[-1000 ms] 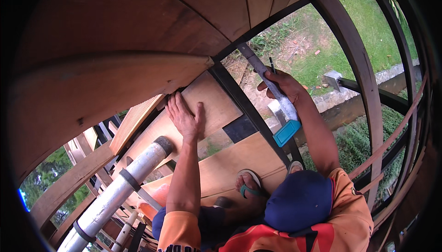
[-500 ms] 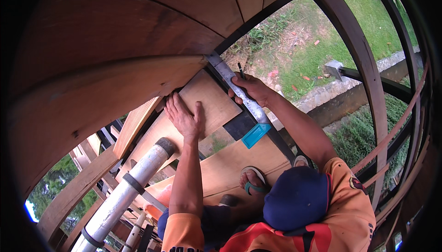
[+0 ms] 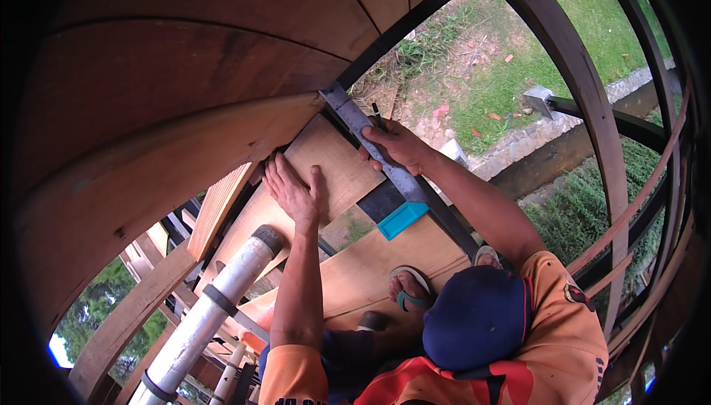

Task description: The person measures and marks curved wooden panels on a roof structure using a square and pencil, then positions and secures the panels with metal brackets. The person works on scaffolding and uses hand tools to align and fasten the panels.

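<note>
1. Since the earlier frames, the square has swung leftward, from over the open gap toward 2 o'clock, with the right hand; the left hand has hardly moved.
2. Metal blade and turquoise handle make up the square (image 3: 402,218): its blade tip points to 11 o'clock, by the edge of the wooden panel (image 3: 222,120), and its handle sits toward 4 o'clock. Whether the tip touches the panel, I cannot tell.
3. Right hand (image 3: 396,146), near 1 o'clock, has its grip closed around the blade, with a dark pencil (image 3: 378,115) sticking up beside the thumb.
4. Left hand (image 3: 296,194), near 9 o'clock, grasps nothing; it lies flat, fingers together and thumb apart, on a wooden board (image 3: 348,157).
5. Black beam (image 3: 455,231) runs under and beside the square toward 4 o'clock; a silvery pipe (image 3: 237,266) slants off toward 8 o'clock.
6. Dark lettering, partly cut off, shows on the orange sleeve (image 3: 292,370) near 6 o'clock; a dark emblem (image 3: 576,293) marks the other sleeve, toward 4 o'clock.
</note>
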A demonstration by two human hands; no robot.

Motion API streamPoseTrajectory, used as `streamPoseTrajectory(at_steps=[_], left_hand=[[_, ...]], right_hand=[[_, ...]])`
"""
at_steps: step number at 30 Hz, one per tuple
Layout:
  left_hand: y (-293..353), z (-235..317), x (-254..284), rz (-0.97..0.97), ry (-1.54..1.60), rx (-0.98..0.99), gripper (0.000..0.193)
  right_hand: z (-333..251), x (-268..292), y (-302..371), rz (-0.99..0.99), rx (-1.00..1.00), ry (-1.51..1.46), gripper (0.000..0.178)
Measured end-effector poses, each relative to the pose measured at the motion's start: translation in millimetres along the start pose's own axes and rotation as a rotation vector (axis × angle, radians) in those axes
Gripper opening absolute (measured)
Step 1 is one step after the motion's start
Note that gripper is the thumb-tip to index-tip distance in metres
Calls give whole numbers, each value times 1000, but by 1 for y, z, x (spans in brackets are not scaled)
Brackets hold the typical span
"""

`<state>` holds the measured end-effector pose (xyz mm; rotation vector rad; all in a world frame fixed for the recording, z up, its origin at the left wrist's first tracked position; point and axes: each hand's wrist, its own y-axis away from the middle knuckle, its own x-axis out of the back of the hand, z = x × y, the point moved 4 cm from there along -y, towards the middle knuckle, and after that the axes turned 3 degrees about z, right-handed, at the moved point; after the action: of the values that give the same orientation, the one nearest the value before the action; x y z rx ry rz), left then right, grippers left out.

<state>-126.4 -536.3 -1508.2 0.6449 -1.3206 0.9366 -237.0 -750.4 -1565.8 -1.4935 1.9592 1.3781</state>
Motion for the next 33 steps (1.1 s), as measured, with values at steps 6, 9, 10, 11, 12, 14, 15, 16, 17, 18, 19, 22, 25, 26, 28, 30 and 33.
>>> streamPoseTrajectory(at_steps=[6,9,10,11,12,14,15,16,17,18,19,22,25,26,28,30,33], left_hand=[[1,-2,-1,-14,-17,13,86],[1,-2,-1,-16,-10,19,86],[1,-2,-2,-15,-9,20,86],[1,-3,-2,-14,-8,22,87],[1,-3,-3,-12,-7,24,87],[1,-2,0,-16,-3,32,86],[1,-1,1,-18,-1,37,86],[0,-1,2,-24,-1,42,86],[0,-1,2,-30,-1,48,86],[0,-1,3,-35,-1,54,86],[-1,-2,3,-34,0,53,86],[-2,1,3,-47,3,65,86],[-2,0,7,-45,18,68,86],[-2,1,7,-49,16,70,86],[-3,1,7,-36,12,55,86],[-2,1,6,-25,14,45,86],[-1,-1,7,-27,21,55,86]], right_hand=[[-2,-4,2,42,-32,16,24],[-4,-3,3,29,-37,26,28],[-5,-4,4,17,-37,33,29],[-6,-4,4,18,-37,28,30],[-6,-5,5,18,-38,24,30],[-6,-6,5,29,-50,26,31],[-6,-5,6,41,-63,34,31],[-6,-4,5,50,-72,44,31],[-6,-5,5,60,-67,45,31],[-5,-5,5,60,-69,44,31],[-4,-5,5,61,-67,42,31],[-2,0,4,72,-71,48,31],[-2,-3,4,70,-68,48,30],[-1,-1,3,67,-65,50,30],[1,1,1,64,-60,50,30],[3,3,1,74,-68,51,30],[1,2,0,64,-69,48,29]])
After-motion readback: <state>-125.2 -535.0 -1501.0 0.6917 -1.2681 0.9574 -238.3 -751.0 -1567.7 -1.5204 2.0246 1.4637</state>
